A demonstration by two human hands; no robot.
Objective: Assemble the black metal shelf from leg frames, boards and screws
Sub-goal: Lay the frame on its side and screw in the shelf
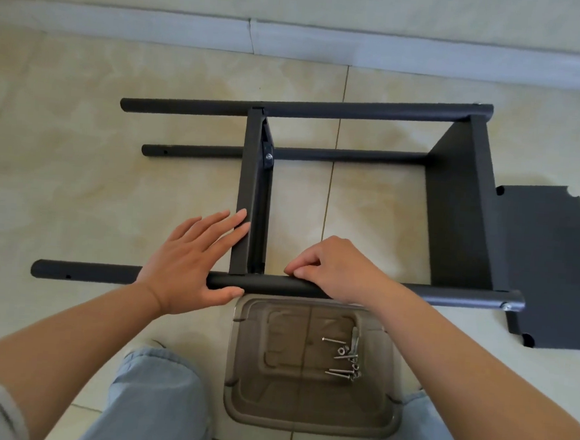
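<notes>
The black shelf lies on its side on the tiled floor. Its near leg tube (89, 272) runs left to right in front of me, and the far leg tube (324, 108) lies parallel behind. A middle board (249, 169) and an end board (460, 214) stand between the tubes. My left hand (189, 264) rests flat, fingers straight against the middle board's lower end, thumb along the near tube. My right hand (336, 267) sits on the near tube just right of that board, fingers curled, thumb and forefinger pinching a small part that the fingertips hide.
A clear plastic tray (246, 388) lies between my knees, holding several screws and nuts (344, 357). A loose black board (546, 265) lies flat on the floor to the right of the shelf. A wall skirting (158, 26) runs along the back.
</notes>
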